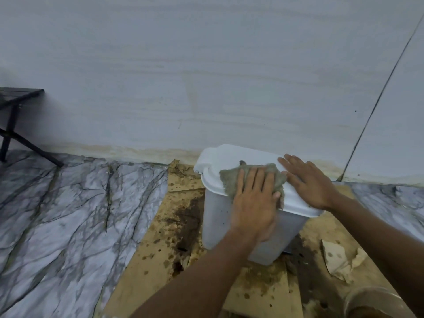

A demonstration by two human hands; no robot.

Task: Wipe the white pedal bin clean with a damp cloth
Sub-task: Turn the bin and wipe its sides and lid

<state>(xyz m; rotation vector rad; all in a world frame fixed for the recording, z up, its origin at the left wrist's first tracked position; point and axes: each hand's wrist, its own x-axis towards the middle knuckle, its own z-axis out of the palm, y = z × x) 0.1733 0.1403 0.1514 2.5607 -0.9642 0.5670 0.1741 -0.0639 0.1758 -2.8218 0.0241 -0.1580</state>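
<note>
The white pedal bin [218, 216] stands on stained cardboard close to the wall, its white lid [229, 154] closed. A grey-green cloth [229, 180] lies on the lid's front half. My left hand [252, 203] lies flat on the cloth with fingers stretched forward and the thumb hooked around the cloth's right edge. My right hand [307, 180] rests palm down on the right side of the lid, fingers spread, beside the cloth and holding nothing. My left arm hides the bin's lower front.
Dirty brown cardboard [160, 249] covers the floor under the bin, with marble-pattern flooring [68, 214] on both sides. Torn paper [337, 258] lies at the right. A round container [371, 301] sits at the bottom right. A black metal stand [13, 111] is far left.
</note>
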